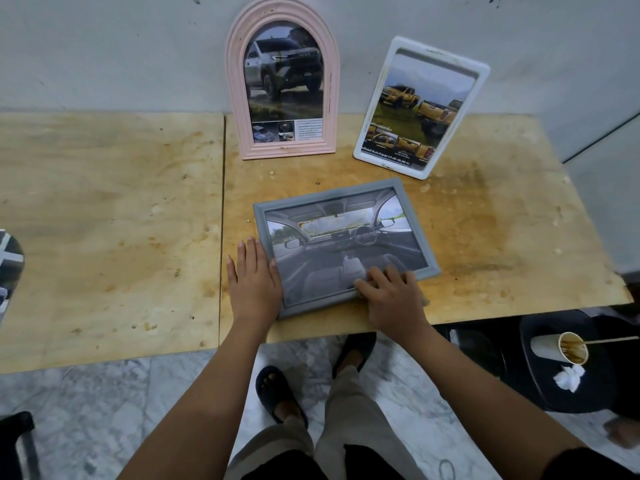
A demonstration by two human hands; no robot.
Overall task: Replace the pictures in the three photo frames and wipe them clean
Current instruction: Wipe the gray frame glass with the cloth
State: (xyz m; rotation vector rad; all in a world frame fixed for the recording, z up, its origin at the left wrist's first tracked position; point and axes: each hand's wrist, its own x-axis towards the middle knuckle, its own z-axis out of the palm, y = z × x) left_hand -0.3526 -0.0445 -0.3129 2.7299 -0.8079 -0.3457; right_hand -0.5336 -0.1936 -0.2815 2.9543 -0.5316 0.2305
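Stained plywood table (104,220) against wall (104,46); paper cup (550,348) (stick (609,339) inside) and crumpled tissue (569,376) on black stool (588,396).

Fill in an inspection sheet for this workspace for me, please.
Surface: plywood table, stained and blotchy.
Job's things: pink frame and white frame stand against the wall, pictures in; grey frame lies flat, picture in.
Clutter: paper cup and crumpled tissue on a black stool, right.
Hands: left hand flat across the grey frame's left edge; right hand, fingers bent, on its near corner, grip unclear.
Cables: nothing certain; thin loop on the floor.
Surroundings: grey wall, marble floor.
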